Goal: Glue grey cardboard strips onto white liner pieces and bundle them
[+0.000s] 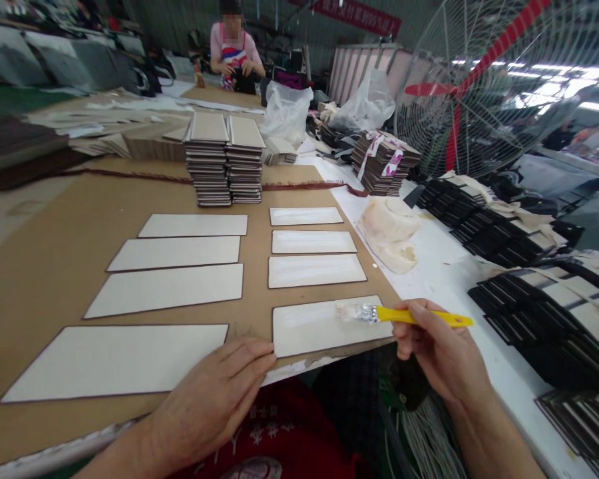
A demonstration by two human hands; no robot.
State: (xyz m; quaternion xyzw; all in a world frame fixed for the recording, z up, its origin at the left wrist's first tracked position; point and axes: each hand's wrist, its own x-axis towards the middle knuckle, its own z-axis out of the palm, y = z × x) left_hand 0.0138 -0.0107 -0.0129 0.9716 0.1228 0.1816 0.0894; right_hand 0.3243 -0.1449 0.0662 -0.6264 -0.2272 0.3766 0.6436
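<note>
My right hand [436, 342] grips a yellow-handled paintbrush [419, 316]. The brush's pale bristles rest on the nearest white panel [314, 326] of the right column. My left hand [222, 376] lies flat with fingers stretched out, its fingertips at that panel's left corner. Beside and partly under this hand is a larger white panel [114, 362], nearest in the left column. Farther back, three more panels lie in each column, such as one on the left [170, 289] and one on the right [317, 271]. Those on the right show whitish wet-looking streaks.
Two stacks of panels [227, 163] stand at the back of the brown board [54, 266]. To the right are a cream, crumpled-looking bowl shape [389, 229], a tied bundle [384, 163], black stacked pieces [554, 319] and a large fan [456, 90]. Another person [237, 53] works behind.
</note>
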